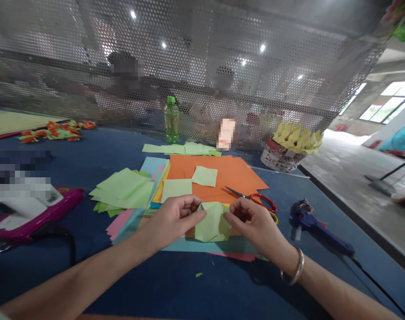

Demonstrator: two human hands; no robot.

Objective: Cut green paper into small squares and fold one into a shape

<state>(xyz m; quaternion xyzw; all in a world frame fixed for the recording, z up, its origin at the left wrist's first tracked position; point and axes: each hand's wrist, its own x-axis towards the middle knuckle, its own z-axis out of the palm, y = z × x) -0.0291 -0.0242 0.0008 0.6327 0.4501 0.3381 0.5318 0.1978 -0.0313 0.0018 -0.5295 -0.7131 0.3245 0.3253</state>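
Observation:
My left hand (174, 221) and my right hand (252, 221) both pinch a small, partly folded light green paper (213, 222), one hand at each side of it. The paper is held just above a stack of coloured sheets, with a large orange sheet (222, 175) on top. Two loose green paper squares (205, 176) lie on that orange sheet. A silver bangle (296, 268) sits on my right wrist. Red-handled scissors (255, 198) lie right beside my right hand.
A pile of green squares (124, 190) lies to the left. A blue glue gun (317, 227) with a cord lies at the right. A green bottle (171, 119), a woven basket with yellow folded paper (290, 149) and a perforated metal screen (202, 66) stand behind. A pink-and-white device (32, 209) sits far left.

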